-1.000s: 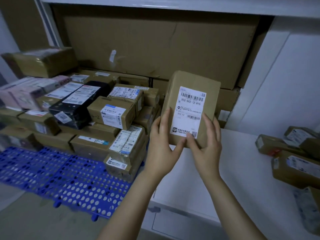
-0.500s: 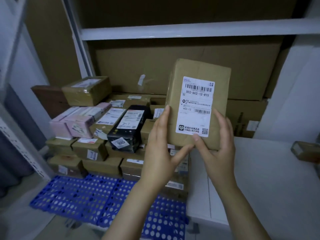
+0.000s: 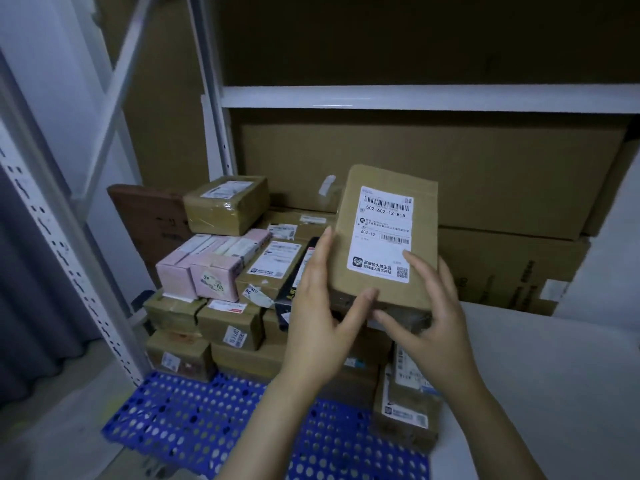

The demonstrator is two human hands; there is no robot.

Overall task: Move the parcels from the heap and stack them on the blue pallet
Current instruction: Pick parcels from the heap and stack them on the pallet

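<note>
Brown parcel [image 3: 360, 258] between both hands [image 3: 320, 327] — above the stacked parcels [image 3: 221, 306].

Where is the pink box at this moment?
In the head view the pink box lies on the left side of the parcel stack on the blue pallet, below a taped brown box and left of the left hand.

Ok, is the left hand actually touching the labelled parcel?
Touching. The head view shows the left hand against the labelled parcel: fingers up its left edge, thumb pressed on its lower front. The right hand holds its lower right corner.
</note>
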